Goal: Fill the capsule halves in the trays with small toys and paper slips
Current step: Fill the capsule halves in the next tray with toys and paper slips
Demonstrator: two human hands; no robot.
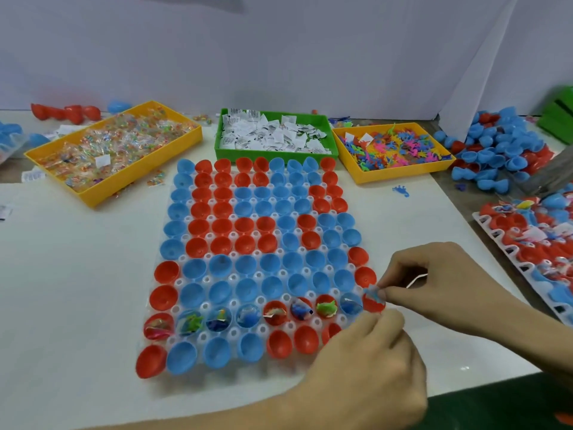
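At the right edge of the clear tray (198, 332) of red and blue capsule halves (245, 237), the right hand (434, 283) pinches a small wrapped toy (372, 293) over a red half. Just nearer, the left hand (372, 361) hangs loosely curled; whether it holds anything cannot be told. Beyond the tray sits a green bin of paper slips (273, 135).

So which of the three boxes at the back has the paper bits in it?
The green box in the middle, heaped with white paper slips. The yellow boxes beside it hold wrapped toys on the left and small plastic figures on the right.
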